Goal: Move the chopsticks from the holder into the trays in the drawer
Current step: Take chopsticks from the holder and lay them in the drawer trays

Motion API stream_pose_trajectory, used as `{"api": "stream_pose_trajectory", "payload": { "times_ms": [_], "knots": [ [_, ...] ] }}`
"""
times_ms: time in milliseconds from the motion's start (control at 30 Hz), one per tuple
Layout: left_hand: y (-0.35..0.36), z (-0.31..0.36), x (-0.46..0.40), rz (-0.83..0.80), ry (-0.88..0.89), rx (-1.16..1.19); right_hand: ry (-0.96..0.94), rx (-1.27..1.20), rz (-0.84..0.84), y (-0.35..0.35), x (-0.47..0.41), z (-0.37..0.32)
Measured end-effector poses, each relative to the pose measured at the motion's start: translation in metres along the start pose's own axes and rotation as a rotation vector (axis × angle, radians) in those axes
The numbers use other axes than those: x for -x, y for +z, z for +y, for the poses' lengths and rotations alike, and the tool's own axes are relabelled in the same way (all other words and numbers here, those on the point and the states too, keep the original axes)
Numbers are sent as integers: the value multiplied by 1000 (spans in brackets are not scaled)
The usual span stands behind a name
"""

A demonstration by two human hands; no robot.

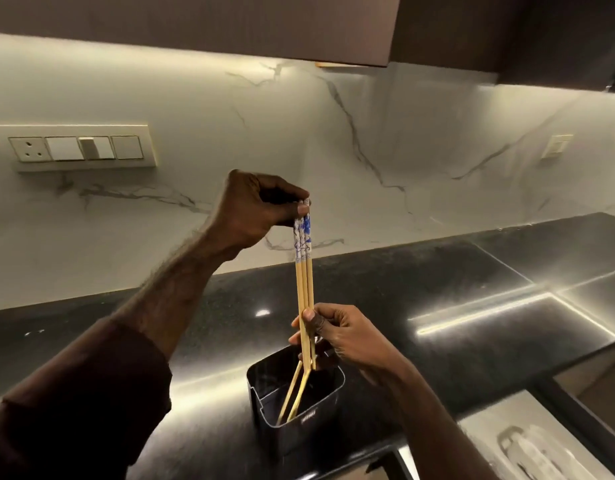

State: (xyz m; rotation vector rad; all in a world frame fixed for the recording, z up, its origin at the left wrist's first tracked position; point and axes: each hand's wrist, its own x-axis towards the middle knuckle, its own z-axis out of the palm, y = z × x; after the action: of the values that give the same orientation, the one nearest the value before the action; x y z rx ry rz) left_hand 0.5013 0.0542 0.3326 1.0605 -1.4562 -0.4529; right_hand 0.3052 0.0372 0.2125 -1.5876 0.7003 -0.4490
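A bundle of wooden chopsticks (305, 282) with blue-and-white patterned tops hangs upright above a black rectangular holder (299, 410) on the dark countertop. My left hand (261, 209) pinches the patterned tops from the left. My right hand (337, 336) grips the same bundle lower down, just above the holder's rim. Two more chopsticks (294, 398) lean inside the holder, tips down. The open drawer (527, 441) shows at the bottom right, with pale trays inside that are blurred.
The black polished countertop (437, 306) runs along a white marble backsplash (368, 150). A switch and socket plate (81, 147) sits on the wall at left, a smaller plate (557, 145) at right. Dark upper cabinets (230, 22) hang overhead.
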Motion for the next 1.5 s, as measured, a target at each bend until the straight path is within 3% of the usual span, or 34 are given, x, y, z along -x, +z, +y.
{"api": "stream_pose_trajectory", "payload": {
  "times_ms": [333, 567, 1067, 1267, 1500],
  "knots": [
    [15, 12, 42, -41, -31, 239, 89, -221, 196, 45, 93, 17],
    [79, 28, 72, -131, -120, 335, 152, -179, 361, 33, 183, 29],
    [324, 130, 135, -258, -91, 450, 252, -178, 645, -71, 421, 51],
    [428, 154, 169, -310, -214, 496, 312, -194, 713, -116, 516, 75],
    [519, 166, 189, -342, -233, 491, 341, -201, 794, -158, 571, 106]
  ]
}}
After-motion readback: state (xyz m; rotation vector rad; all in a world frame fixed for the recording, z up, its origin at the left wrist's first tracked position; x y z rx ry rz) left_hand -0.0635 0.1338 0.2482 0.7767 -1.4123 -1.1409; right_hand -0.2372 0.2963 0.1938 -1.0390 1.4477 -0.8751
